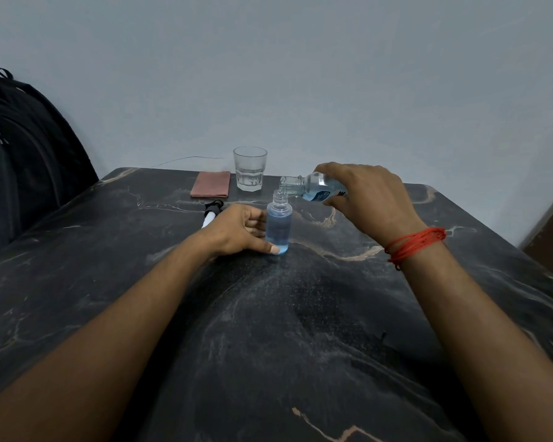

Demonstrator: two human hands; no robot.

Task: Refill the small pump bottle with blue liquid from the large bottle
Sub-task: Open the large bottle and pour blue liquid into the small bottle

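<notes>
The small clear bottle [279, 226] stands upright on the dark marble table [268, 330], uncapped and mostly filled with blue liquid. My left hand [237, 229] wraps its lower left side, thumb at the base. My right hand [369, 199] grips the large bottle [313, 186], tipped nearly horizontal with its open mouth just above the small bottle's neck. Blue liquid sits in the large bottle's body; much of that bottle is hidden under my fingers. The pump head [212, 212], black and white, lies on the table behind my left hand.
A clear drinking glass [250, 168] stands at the table's far edge, a folded pink cloth [210, 184] beside it on the left. A black backpack [23, 161] leans at the left side. The grey wall rises close behind the table.
</notes>
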